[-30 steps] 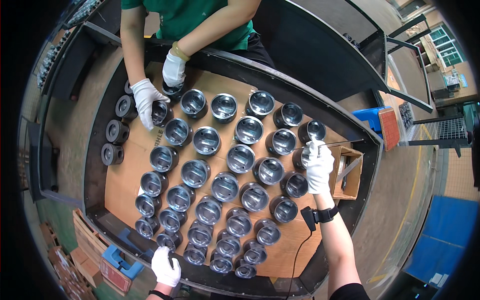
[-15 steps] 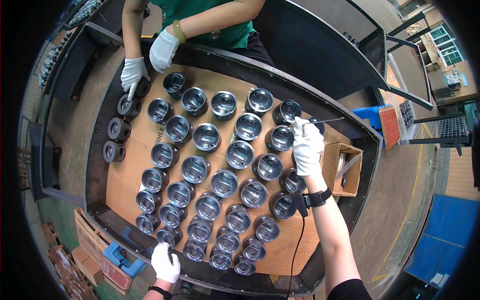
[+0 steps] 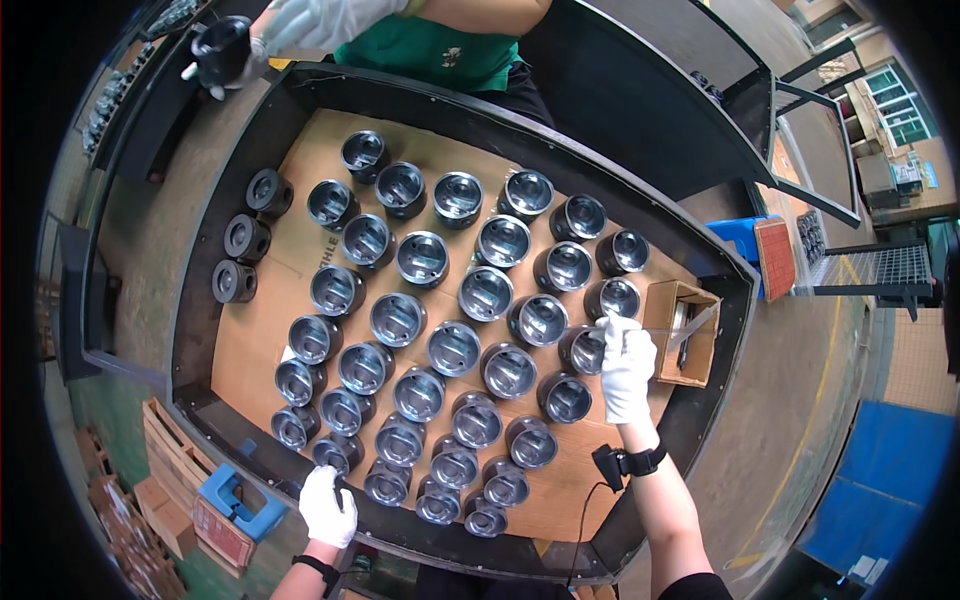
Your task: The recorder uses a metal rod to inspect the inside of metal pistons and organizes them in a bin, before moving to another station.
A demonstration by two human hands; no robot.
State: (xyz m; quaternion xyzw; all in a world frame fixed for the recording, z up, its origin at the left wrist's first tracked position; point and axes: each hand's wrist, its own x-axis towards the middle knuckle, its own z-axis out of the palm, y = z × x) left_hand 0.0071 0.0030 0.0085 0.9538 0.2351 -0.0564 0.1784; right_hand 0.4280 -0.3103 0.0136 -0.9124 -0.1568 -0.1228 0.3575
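Rows of dark metal pistons (image 3: 454, 348) stand hollow side up on brown cardboard inside a black metal bin (image 3: 440, 108). My white-gloved right hand (image 3: 628, 370) is closed around a thin metal rod (image 3: 672, 332), whose end sticks out to the right. Its fingers are beside a piston (image 3: 584, 350) in the right-hand column; the other end of the rod is hard to make out. At the near left, my gloved left hand (image 3: 328, 510) is at the bin's edge, thumb apart from the fingers, with the fingertips by a piston (image 3: 338, 454).
Across the bin, a co-worker's gloved hand holds a piston (image 3: 222, 50) beyond the far left corner. Three pistons (image 3: 246, 238) lie closed face up along the left wall. A cardboard box (image 3: 662, 350) with tools stands at right. Blue stools (image 3: 240, 505) stand outside the bin.
My right hand has come nearer to me along the right column, rod still in it. The co-worker has lifted a piston from the left row out of the bin. My left hand stays about in place.
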